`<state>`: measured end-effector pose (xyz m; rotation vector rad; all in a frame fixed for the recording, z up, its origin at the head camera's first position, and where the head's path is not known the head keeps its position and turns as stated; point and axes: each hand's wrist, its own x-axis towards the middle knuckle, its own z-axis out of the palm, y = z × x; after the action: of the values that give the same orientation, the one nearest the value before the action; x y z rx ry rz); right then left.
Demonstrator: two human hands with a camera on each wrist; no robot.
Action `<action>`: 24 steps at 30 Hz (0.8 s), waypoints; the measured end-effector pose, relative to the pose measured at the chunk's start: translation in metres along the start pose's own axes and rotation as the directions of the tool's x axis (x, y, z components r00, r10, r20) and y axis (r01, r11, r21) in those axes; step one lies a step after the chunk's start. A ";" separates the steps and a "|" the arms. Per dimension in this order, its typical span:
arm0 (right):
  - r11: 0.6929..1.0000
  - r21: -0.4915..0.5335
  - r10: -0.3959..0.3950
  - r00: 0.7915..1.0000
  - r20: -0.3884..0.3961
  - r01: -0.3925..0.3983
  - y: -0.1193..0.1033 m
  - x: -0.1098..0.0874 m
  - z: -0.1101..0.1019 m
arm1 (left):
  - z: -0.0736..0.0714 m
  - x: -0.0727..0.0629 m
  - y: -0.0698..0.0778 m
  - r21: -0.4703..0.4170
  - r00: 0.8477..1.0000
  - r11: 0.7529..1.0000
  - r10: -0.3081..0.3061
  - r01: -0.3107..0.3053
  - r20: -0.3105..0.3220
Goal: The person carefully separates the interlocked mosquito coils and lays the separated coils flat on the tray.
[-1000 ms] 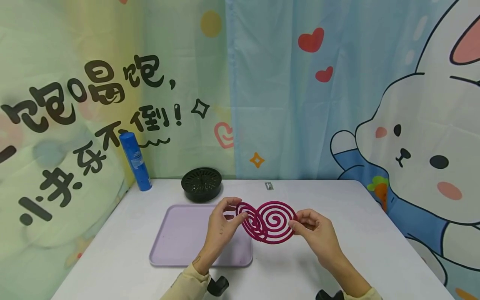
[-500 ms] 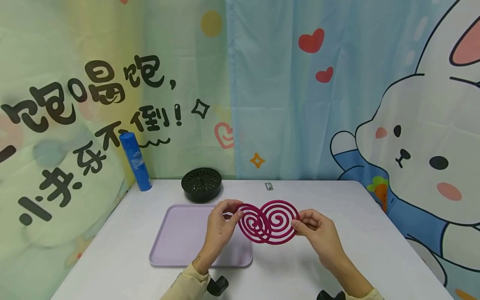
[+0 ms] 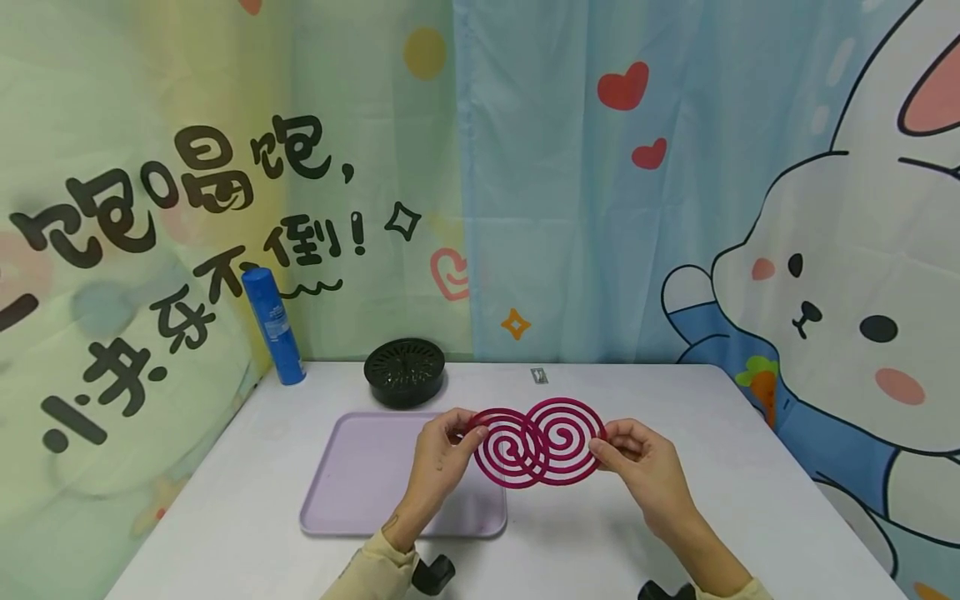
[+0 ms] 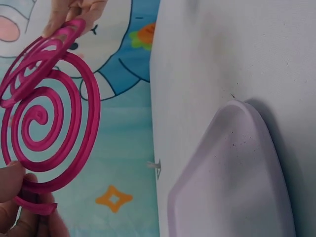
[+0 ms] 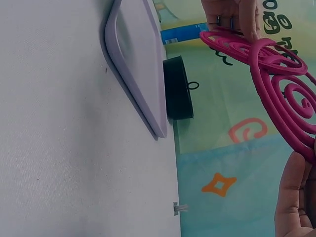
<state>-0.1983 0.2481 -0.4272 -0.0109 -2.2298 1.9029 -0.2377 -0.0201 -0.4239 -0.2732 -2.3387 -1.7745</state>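
Two magenta mosquito coils are held up above the table in the head view, overlapping where their edges cross; whether they are interlocked I cannot tell. My left hand (image 3: 437,460) pinches the outer edge of the left coil (image 3: 512,485) between thumb and fingers. The right coil (image 3: 567,481) is pinched at its right edge by my right hand (image 3: 651,475). In the left wrist view, the near coil (image 4: 39,114) faces the camera, and its outer end comes out between my left fingers. The right wrist view shows my right thumb (image 5: 292,192) at the near coil's rim.
A lilac tray (image 3: 360,475) lies on the white table (image 3: 600,533), partly behind my left forearm. Behind it stands a round black slotted container (image 3: 403,387). A blue can (image 3: 273,325) stands at the back left. A small metal piece (image 3: 539,376) lies near the back edge.
Both hands have shifted slightly to the right with the coils. The left coil has turned to face the head camera more fully, and the two coils lie flatter against each other.
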 end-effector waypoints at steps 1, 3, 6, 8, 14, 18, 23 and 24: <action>1.000 -0.003 0.001 1.000 -0.003 -0.001 0.000 0.000 0.000 | 0.000 0.000 -0.001 -0.010 1.000 1.000 -0.003 0.003 0.007; 1.000 -0.009 0.002 1.000 -0.009 -0.002 0.001 0.000 0.000 | 0.000 0.000 -0.001 -0.031 1.000 0.999 -0.009 0.010 0.022; 1.000 -0.012 -0.001 1.000 -0.017 0.000 0.001 0.001 -0.001 | -0.001 -0.001 -0.001 -0.062 0.999 0.998 -0.010 0.013 0.040; 1.000 -0.016 -0.003 1.000 -0.022 0.002 0.001 0.001 -0.001 | -0.001 -0.002 0.000 -0.078 0.999 0.997 -0.009 0.012 0.049; 1.000 -0.025 -0.003 1.000 -0.027 0.002 0.002 0.001 -0.003 | -0.001 -0.004 0.002 -0.093 0.998 0.996 -0.008 0.014 0.061; 1.000 -0.031 -0.002 1.000 -0.029 0.002 0.002 0.002 -0.005 | -0.001 -0.004 0.004 -0.108 0.998 0.994 -0.012 0.019 0.065; 0.999 -0.040 0.004 0.999 -0.032 -0.005 0.001 0.004 -0.006 | -0.002 -0.005 0.006 -0.116 0.998 0.993 -0.009 0.017 0.066; 0.999 -0.041 0.006 0.999 -0.032 -0.007 0.001 0.004 -0.006 | -0.002 -0.006 0.006 -0.114 0.998 0.993 -0.009 0.017 0.067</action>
<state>-0.2010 0.2546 -0.4265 -0.0546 -2.2511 1.8466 -0.2307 -0.0208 -0.4197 -0.3395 -2.2905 -1.9386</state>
